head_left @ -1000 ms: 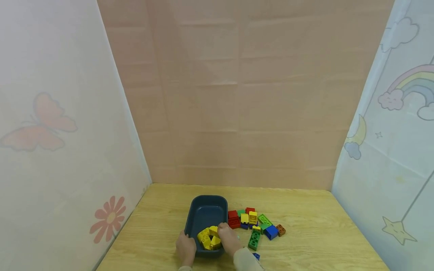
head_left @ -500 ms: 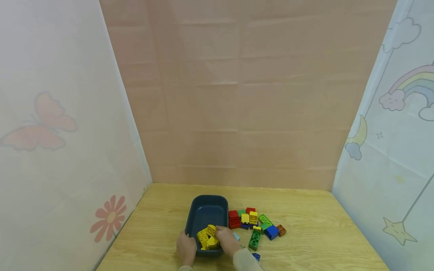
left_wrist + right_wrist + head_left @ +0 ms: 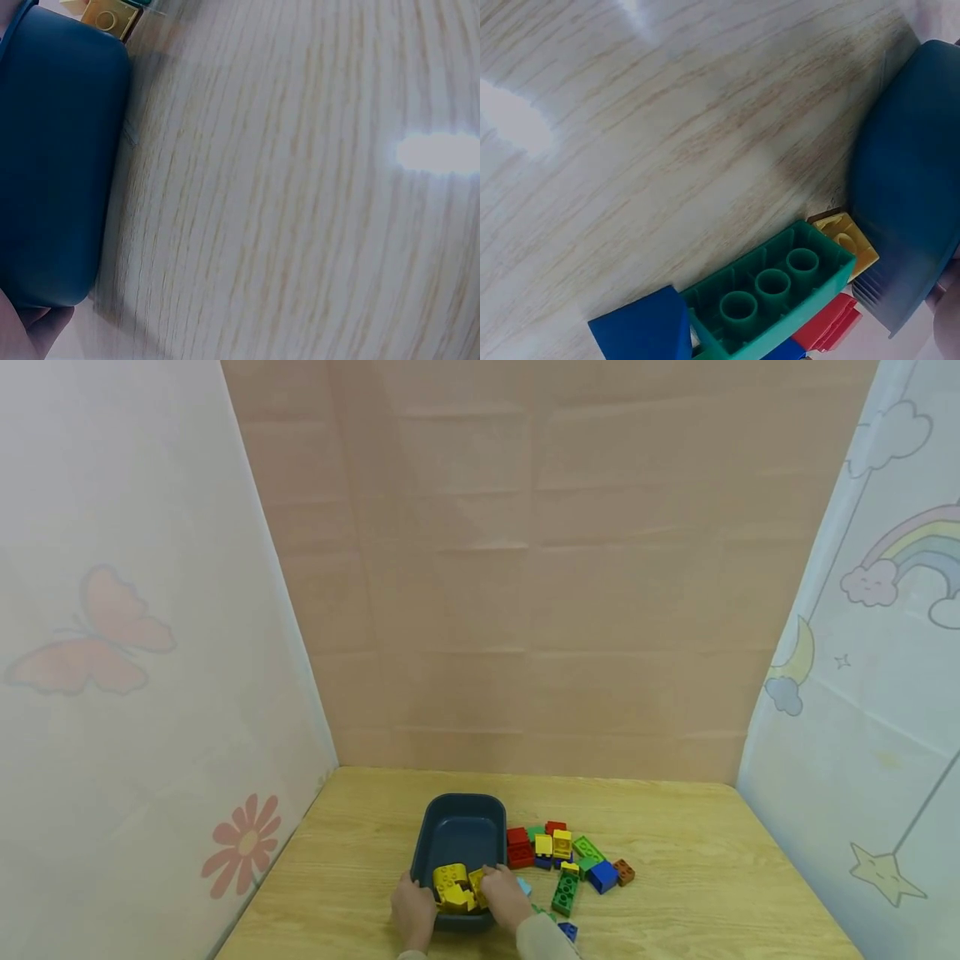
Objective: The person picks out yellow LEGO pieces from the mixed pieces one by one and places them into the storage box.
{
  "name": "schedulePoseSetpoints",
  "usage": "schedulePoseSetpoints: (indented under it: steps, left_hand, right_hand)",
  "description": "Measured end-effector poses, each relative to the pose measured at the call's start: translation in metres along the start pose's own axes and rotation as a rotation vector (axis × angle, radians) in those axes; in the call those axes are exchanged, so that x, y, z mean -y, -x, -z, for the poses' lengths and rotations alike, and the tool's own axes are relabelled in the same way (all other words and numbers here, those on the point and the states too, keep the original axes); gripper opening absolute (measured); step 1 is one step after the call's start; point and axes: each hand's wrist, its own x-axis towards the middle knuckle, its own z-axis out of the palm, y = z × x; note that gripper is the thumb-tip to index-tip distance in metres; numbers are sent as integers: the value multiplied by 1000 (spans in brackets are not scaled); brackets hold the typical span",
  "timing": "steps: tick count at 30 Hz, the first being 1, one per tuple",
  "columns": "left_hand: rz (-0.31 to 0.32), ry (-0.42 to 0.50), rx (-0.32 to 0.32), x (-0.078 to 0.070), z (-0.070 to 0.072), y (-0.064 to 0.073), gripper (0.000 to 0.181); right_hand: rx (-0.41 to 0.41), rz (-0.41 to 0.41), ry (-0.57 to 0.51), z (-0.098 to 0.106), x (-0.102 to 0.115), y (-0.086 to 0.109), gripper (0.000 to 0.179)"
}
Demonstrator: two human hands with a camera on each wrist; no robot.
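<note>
A dark blue tray [image 3: 459,835] stands on the table with several yellow toy bricks [image 3: 452,877] heaped in its near end. My left hand [image 3: 414,910] grips the tray's near left rim; its fingertips [image 3: 51,328] show beside the blue wall in the left wrist view. My right hand [image 3: 506,897] reaches over the right rim and pinches a yellow brick [image 3: 476,883] inside the tray. Part of that brick is hidden by the fingers. In the right wrist view only a bit of the right hand [image 3: 949,311] shows at the edge, beside the tray [image 3: 911,165].
Right of the tray lie loose bricks: red [image 3: 519,850], yellow [image 3: 562,843], lime green [image 3: 588,848], blue [image 3: 603,877], brown [image 3: 624,872] and a long green brick [image 3: 566,892]. A small blue brick [image 3: 568,931] lies nearer the front. Fabric walls [image 3: 480,610] surround the wooden table [image 3: 675,860].
The yellow brick at my right fingers has turned and moved lower, toward the tray's right side. The other yellow bricks have shifted a little. My left hand stays on the rim.
</note>
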Motion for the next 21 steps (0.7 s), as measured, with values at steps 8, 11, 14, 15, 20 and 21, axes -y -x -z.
schedulePoseSetpoints:
  steps: [8, 11, 14, 15, 20, 21]
  left_hand:
    - [14, -7, 3, -2, 1, 1, 38]
    - [41, -11, 16, -2, 1, 1, 40]
    - [60, -16, 25, -2, 0, 1, 39]
    - [62, -15, 26, -1, -1, 1, 39]
    - [53, -14, 25, 0, -3, -1, 38]
    - [51, -16, 27, 0, -3, -2, 38]
  right_hand:
    - [-83, 34, -40, -2, -3, 4, 12]
    - [-165, 74, -37, -1, -5, 7, 10]
    - [-280, 95, -45, -2, -12, 9, 12]
    - [-321, 94, -60, -2, -15, 10, 12]
    - [-453, 37, -61, -2, -37, 13, 13]
    - [-462, 9, -67, -1, -42, 14, 13]
